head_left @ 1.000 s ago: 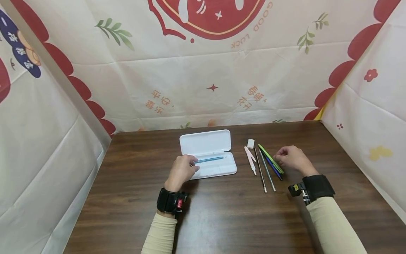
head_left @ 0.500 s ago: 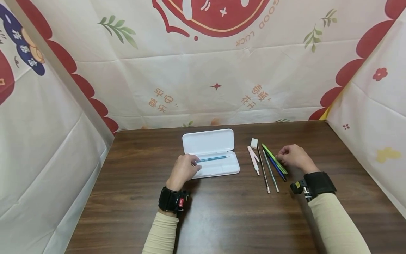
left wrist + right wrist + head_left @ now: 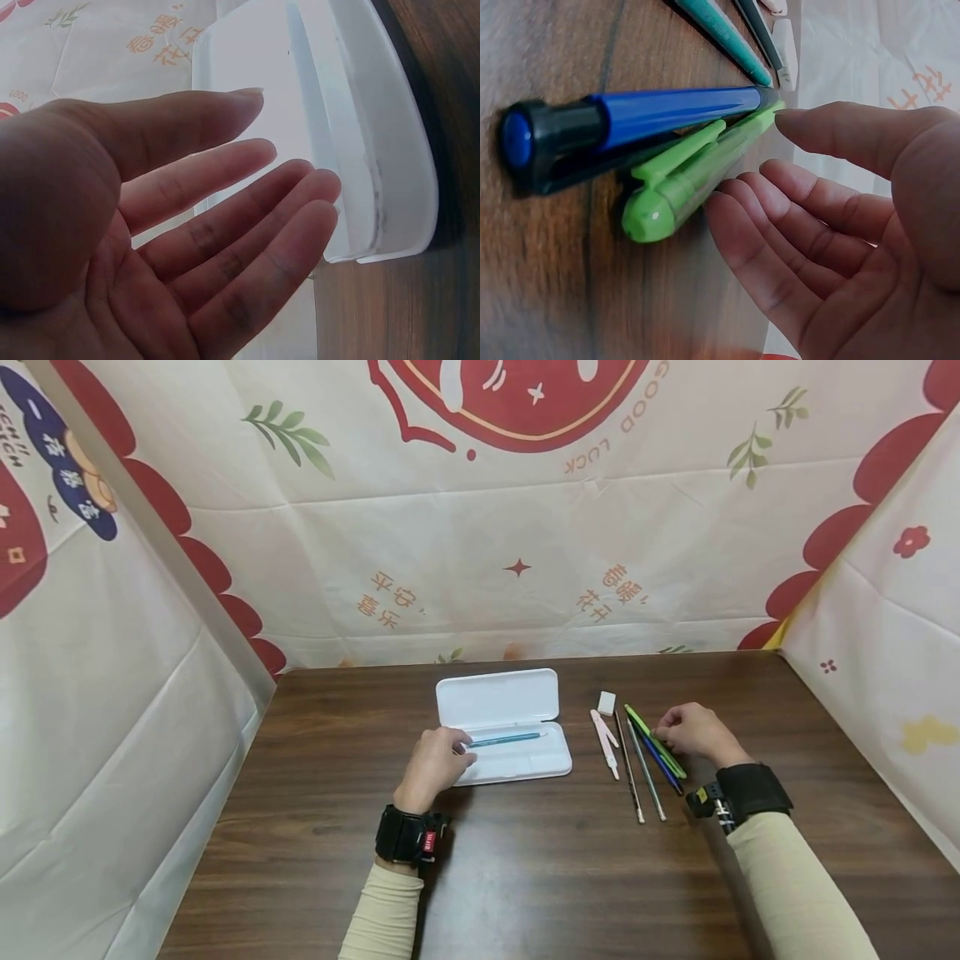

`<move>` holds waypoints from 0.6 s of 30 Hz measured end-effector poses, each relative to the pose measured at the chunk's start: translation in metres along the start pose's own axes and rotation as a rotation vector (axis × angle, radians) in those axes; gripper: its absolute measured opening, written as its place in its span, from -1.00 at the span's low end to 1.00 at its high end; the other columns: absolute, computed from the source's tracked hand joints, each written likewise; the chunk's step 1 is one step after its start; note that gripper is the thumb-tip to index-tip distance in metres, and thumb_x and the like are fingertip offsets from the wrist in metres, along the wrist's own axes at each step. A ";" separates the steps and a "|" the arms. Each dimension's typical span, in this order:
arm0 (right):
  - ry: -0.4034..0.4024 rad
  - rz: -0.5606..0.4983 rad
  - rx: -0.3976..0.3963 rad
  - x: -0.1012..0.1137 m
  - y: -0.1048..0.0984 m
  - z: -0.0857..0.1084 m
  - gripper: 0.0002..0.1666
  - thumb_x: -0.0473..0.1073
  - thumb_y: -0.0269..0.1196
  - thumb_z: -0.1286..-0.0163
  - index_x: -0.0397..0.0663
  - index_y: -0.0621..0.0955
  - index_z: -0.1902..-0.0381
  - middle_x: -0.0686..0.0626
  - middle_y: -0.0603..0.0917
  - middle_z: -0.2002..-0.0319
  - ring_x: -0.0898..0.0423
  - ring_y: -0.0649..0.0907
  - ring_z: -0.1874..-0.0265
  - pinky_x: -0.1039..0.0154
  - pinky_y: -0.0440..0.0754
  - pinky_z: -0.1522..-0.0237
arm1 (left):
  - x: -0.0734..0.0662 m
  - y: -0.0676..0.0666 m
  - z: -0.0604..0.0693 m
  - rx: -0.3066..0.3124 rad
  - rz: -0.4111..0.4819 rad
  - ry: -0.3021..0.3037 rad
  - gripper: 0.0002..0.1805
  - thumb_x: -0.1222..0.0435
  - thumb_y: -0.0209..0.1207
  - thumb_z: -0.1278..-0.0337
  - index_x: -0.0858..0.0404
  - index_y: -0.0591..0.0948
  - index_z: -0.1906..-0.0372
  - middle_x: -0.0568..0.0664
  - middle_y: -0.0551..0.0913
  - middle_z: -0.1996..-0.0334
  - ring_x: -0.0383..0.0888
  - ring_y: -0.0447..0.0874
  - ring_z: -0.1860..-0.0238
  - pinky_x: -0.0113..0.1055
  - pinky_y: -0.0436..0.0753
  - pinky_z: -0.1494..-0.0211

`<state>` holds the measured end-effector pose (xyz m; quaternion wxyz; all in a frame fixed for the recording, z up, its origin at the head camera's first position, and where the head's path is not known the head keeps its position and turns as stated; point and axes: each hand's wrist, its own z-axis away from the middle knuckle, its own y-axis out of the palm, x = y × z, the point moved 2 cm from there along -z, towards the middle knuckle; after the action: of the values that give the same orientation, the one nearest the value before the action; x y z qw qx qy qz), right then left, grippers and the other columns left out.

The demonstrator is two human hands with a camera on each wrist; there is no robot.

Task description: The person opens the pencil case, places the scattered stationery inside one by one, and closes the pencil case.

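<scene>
On the worktop [image 3: 525,877], right of middle: a green pen [image 3: 716,165] is lying beside the right hand [image 3: 699,731]

Just left of the right hand's fingers, the green pen is slanting across the worktop, its plain end pointing toward the far edge and its clipped end toward the near right corner. Those fingers are hanging loosely bent, the thumb standing apart, and nothing is being pinched; whether the thumb tip is touching the pen, I cannot tell. Across that long axis, a grip seems to be depending on the pen's left flank, where a blue pen [image 3: 682,116] is lying close and apparently meeting it near the far ends. Well apart, the left hand [image 3: 433,758] is staying out of reach of the pen, its fingers spreading at the left edge of the open case [image 3: 551,763] and holding nothing. Inside the case, a pencil [image 3: 510,740] is lying lengthwise.
</scene>
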<state>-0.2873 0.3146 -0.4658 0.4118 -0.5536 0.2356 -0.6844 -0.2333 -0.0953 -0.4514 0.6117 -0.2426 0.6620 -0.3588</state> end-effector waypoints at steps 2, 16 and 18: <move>-0.002 0.006 -0.004 0.001 0.002 -0.002 -0.71 -0.16 0.20 -0.44 -0.35 0.60 0.16 -0.19 0.64 0.30 0.02 0.65 0.35 0.15 0.65 0.32 | 0.001 -0.001 0.000 -0.004 0.008 0.007 -0.75 0.31 0.33 -0.18 0.33 0.73 0.07 0.15 0.76 0.22 -0.01 0.71 0.23 -0.16 0.65 0.21; 0.006 0.027 -0.014 0.004 0.004 -0.005 -0.72 -0.16 0.20 -0.42 -0.34 0.61 0.19 -0.18 0.64 0.34 0.02 0.64 0.37 0.17 0.60 0.38 | 0.001 -0.001 0.000 -0.009 0.000 0.011 -0.75 0.31 0.33 -0.18 0.33 0.73 0.08 0.14 0.76 0.24 -0.03 0.71 0.25 -0.18 0.65 0.23; 0.013 0.024 -0.009 0.003 0.004 -0.006 -0.71 -0.14 0.20 -0.42 -0.34 0.60 0.19 -0.18 0.63 0.34 0.01 0.63 0.37 0.18 0.59 0.38 | 0.002 -0.001 0.000 -0.008 -0.003 0.009 -0.75 0.31 0.33 -0.18 0.33 0.73 0.08 0.14 0.76 0.24 -0.03 0.70 0.25 -0.18 0.65 0.23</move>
<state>-0.2916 0.3090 -0.4691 0.4162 -0.5480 0.2480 -0.6819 -0.2336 -0.0974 -0.4517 0.6073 -0.2445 0.6656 -0.3583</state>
